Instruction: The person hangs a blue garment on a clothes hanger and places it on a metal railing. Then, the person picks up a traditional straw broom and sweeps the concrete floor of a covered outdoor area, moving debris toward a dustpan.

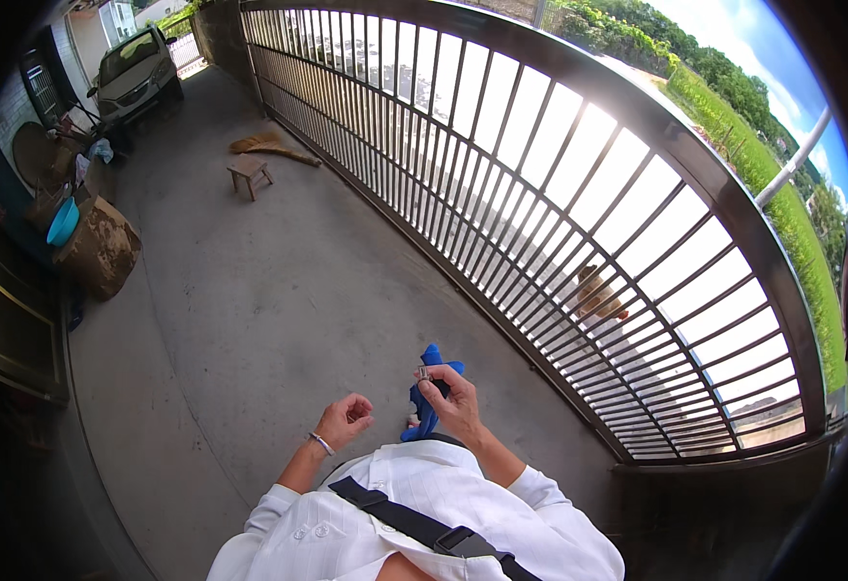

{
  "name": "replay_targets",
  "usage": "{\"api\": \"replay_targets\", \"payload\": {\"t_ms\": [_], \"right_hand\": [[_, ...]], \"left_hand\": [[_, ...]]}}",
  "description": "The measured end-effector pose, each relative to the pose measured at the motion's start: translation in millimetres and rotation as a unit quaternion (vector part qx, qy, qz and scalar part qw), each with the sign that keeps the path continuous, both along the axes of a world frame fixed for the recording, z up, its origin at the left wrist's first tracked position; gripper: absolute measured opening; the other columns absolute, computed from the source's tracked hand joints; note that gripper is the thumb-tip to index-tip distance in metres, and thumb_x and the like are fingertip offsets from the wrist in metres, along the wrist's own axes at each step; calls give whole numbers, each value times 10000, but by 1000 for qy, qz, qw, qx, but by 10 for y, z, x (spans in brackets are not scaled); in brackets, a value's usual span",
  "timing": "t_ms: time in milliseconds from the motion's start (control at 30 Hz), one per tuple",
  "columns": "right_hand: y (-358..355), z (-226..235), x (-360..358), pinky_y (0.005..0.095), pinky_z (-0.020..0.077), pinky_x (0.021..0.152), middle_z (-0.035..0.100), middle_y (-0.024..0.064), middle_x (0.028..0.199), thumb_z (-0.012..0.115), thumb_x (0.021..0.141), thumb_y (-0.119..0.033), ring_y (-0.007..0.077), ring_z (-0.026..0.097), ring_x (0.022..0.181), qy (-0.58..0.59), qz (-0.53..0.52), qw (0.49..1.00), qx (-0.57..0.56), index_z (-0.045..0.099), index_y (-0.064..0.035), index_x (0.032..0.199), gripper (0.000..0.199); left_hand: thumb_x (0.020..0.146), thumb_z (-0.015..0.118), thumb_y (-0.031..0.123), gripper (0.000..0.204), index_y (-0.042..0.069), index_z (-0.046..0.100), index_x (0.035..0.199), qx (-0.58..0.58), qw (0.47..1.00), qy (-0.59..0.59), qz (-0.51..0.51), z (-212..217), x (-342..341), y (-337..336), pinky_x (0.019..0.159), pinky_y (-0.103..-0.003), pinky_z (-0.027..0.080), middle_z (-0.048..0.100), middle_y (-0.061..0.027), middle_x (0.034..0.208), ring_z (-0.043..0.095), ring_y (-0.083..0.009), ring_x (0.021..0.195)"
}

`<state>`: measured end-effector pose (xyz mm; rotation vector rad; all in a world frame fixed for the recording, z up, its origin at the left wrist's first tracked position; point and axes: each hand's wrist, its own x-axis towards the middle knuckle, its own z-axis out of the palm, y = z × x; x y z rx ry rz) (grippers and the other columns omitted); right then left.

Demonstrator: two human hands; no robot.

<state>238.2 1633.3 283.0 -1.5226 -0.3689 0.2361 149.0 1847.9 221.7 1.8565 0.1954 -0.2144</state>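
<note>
My right hand pinches a small silvery rectangular piece between thumb and fingertips; its exact kind is too small to make out. Directly below and behind that hand is a blue, folded thing with pointed ends, perhaps cloth, partly covered by the hand. I cannot tell whether they touch. My left hand, with a pale band at its wrist, hovers to the left with fingers loosely curled. A gap shows between its thumb and fingers, and nothing is seen in it.
A long barred metal gate runs along the right, with a brown hen beyond it. Ahead on the concrete floor stand a small wooden stool and a broom. A blue basin and a parked car are at left.
</note>
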Motion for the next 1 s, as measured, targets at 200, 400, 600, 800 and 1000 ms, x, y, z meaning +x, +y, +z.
{"api": "replay_targets", "payload": {"t_ms": [200, 400, 600, 800, 1000], "right_hand": [[491, 262, 1250, 237, 432, 710, 593, 45, 872, 608, 811, -126, 112, 541, 789, -74, 24, 997, 10, 569, -14, 922, 162], [1173, 856, 2275, 258, 421, 802, 561, 105, 1037, 580, 827, -52, 142, 528, 922, -234, 6, 971, 40, 550, 16, 997, 186], [1657, 1259, 3138, 238, 438, 749, 584, 111, 1009, 572, 822, -34, 124, 549, 867, -378, -158, 912, -13, 554, 9, 983, 167], [1764, 1371, 3550, 262, 464, 718, 592, 116, 970, 617, 791, -50, 170, 588, 837, -399, -281, 869, -86, 562, 3, 936, 164], [1759, 1439, 3791, 271, 468, 720, 593, 109, 954, 628, 784, -60, 181, 589, 836, -403, -341, 839, -131, 564, 1, 929, 170]], "left_hand": [[697, 695, 137, 531, 116, 464, 1175, -9, 1000, -8, -25, 280, 1289, 55, 706, -284, 491, 564, -68, 1044, 564, -162, 861], [629, 733, 221, 782, 81, 321, 1279, 137, 939, -309, -71, 295, 2816, 514, 856, -380, 428, 408, -144, 1234, 477, -312, 1052], [726, 657, 123, 320, 14, 529, 999, 15, 962, -259, -81, 537, 3979, 1056, 702, -312, 468, 593, -125, 863, 592, -234, 786], [796, 641, 119, 188, -17, 607, 921, -104, 964, -183, -163, 612, 4551, 1558, 583, -204, 449, 610, -11, 734, 544, -61, 652], [791, 647, 71, 151, -25, 626, 906, -179, 949, -162, -203, 692, 4873, 1637, 590, -180, 438, 605, 8, 764, 526, -39, 673]]}}
